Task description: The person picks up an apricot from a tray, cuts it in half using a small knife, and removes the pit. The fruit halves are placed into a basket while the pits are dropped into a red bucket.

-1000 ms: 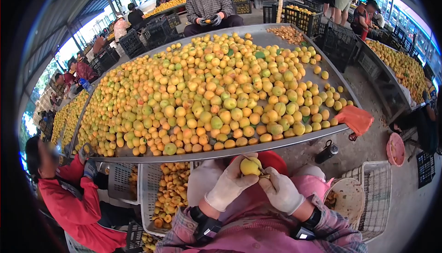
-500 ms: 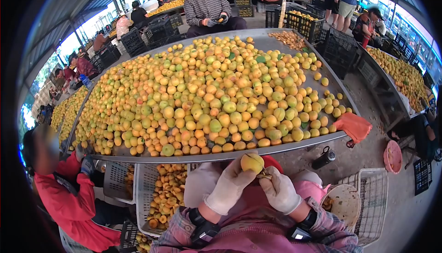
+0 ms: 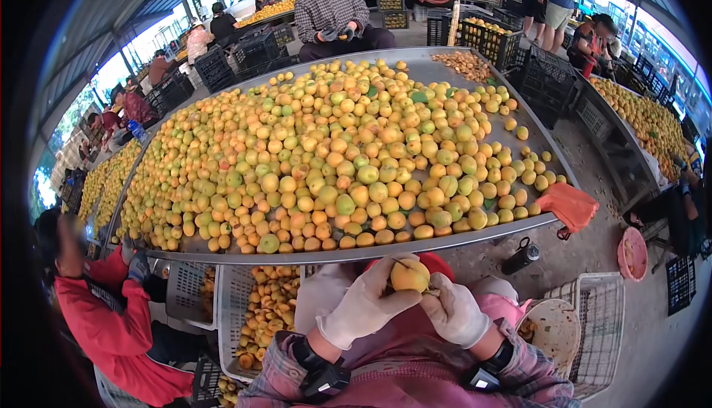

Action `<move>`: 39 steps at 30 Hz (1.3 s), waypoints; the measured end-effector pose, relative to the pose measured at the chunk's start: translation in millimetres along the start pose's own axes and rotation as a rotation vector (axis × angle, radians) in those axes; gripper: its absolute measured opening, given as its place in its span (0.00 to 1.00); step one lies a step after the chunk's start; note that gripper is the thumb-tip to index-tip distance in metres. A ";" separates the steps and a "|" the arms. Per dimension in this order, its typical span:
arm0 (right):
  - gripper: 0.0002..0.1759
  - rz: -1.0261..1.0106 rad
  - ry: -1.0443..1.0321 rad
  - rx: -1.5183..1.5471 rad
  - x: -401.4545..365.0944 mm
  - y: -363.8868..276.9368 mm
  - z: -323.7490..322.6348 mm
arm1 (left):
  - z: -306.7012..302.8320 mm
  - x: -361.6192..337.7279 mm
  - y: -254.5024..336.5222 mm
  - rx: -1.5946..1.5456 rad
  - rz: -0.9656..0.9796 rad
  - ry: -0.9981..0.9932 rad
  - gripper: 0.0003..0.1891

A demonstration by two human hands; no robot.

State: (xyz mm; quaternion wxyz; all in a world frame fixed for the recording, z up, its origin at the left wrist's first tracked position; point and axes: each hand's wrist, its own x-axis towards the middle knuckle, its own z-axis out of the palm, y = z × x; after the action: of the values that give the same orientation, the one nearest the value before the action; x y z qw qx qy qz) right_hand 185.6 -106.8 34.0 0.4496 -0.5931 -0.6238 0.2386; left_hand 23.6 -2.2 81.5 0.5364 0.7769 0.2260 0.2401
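In my gloved left hand (image 3: 371,300) is a yellow apricot (image 3: 409,275), gripped between thumb and fingers, with a dark line running across its skin. My gloved right hand (image 3: 454,310) is closed right beside the fruit, its fingertips at the apricot's right side. Whatever those fingers pinch is too small and covered to make out. Both hands are above my lap, just in front of the metal table (image 3: 356,248), which bears a broad heap of apricots (image 3: 297,163).
A crate (image 3: 231,319) of split apricots stands at my left, near a person in a red jacket (image 3: 111,319). To the right are a bucket (image 3: 556,326), a white crate (image 3: 599,326), a black bottle (image 3: 521,257) and an orange bag (image 3: 569,206). Another person (image 3: 334,15) sits across the table.
The apricot has turned in my left hand, and its dark line now faces up. My right hand has shifted slightly; the small thing seen at its fingertips is now mostly hidden.
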 end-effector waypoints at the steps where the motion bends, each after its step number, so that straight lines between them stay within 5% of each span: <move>1: 0.13 -0.025 0.020 0.015 -0.1 -1.7 0.7 | -2.1 -0.4 10.0 -0.067 -0.058 -0.012 0.26; 3: 0.13 -0.044 0.045 0.033 -2.6 -3.6 5.5 | 6.8 -2.3 6.4 -0.133 -0.120 -0.029 0.27; 5: 0.13 -0.018 0.171 0.035 -4.4 -2.4 13.2 | 35.1 -4.9 -18.4 -0.807 -0.069 0.151 0.28; 8: 0.13 0.005 0.166 0.067 -5.8 3.0 17.8 | 42.0 -6.3 -23.4 -0.955 -0.100 0.184 0.27; 12: 0.13 -0.040 -0.008 -0.019 3.0 -2.0 -13.0 | 4.9 -1.4 6.2 -0.398 -0.069 0.087 0.28; 14: 0.13 -0.034 -0.086 -0.086 4.4 -3.8 -18.9 | -7.5 1.9 26.5 0.415 -0.007 -0.026 0.29; 15: 0.13 -0.034 -0.087 -0.087 3.3 -2.5 -15.6 | -4.5 1.7 20.5 0.414 -0.007 -0.025 0.29; 17: 0.12 -0.043 0.044 0.021 1.1 0.0 -1.7 | 8.1 0.1 -0.7 -0.246 -0.119 0.054 0.27; 18: 0.12 -0.044 0.046 0.022 1.4 -2.0 2.8 | 17.3 -1.7 -5.2 -0.244 -0.119 0.053 0.27; 20: 0.12 -0.019 0.154 0.046 1.9 -5.6 10.8 | 33.9 -4.3 -11.7 -0.815 -0.194 0.236 0.25; 24: 0.11 -0.050 0.059 -0.001 4.3 -4.6 0.8 | 29.9 -5.2 -14.1 -0.679 -0.196 0.260 0.24; 26: 0.11 -0.067 0.001 -0.024 9.6 -8.7 -13.2 | 13.2 -3.5 4.2 -0.075 -0.033 0.216 0.23; 29: 0.11 -0.081 -0.041 -0.011 9.3 -5.8 -13.1 | -1.6 1.4 31.8 0.312 0.007 0.120 0.24; 30: 0.12 -0.081 -0.023 0.027 8.8 -3.0 -9.7 | 0.7 0.6 25.4 0.314 0.009 0.122 0.24; 32: 0.12 -0.077 0.022 0.032 7.3 1.5 1.6 | 10.5 -2.7 3.2 -0.326 -0.058 0.150 0.25; 39: 0.13 -0.061 0.076 -0.003 5.5 -7.4 5.1 | 21.6 -3.0 4.1 -0.546 -0.093 0.321 0.24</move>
State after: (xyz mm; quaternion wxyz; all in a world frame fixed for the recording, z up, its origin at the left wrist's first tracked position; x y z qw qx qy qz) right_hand 177.9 -101.8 39.2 0.4791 -0.5832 -0.6244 0.2012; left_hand 35.0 -21.0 78.3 0.6931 0.5450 0.2702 0.3868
